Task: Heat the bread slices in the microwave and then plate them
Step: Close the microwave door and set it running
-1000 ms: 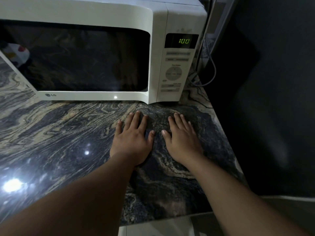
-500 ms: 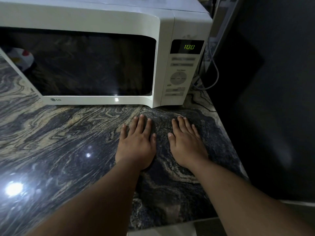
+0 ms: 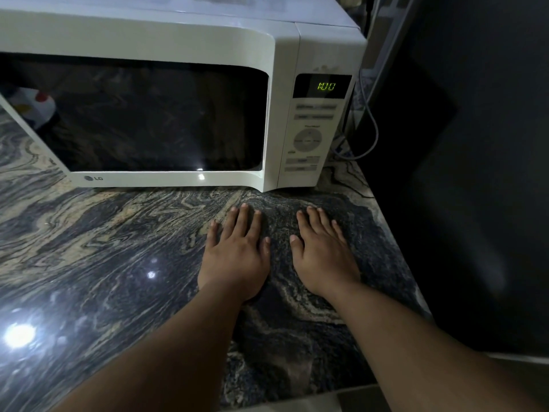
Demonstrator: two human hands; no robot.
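Observation:
A white microwave stands at the back of a dark marbled countertop, its door shut and the dark window showing nothing inside. Its green display reads 1:00 above the button panel. My left hand lies flat on the counter just in front of the microwave, fingers straight. My right hand lies flat beside it, a small gap between the thumbs. Neither hand holds anything. No bread slices or plate are in view.
A grey cable loops behind the microwave's right side. The counter ends at its right edge, beside a dark surface. A white object with coloured spots shows at the far left, by the door window.
Both hands stay flat on the counter. The view has shifted slightly, so the microwave sits lower in the picture; the display still reads 1:00.

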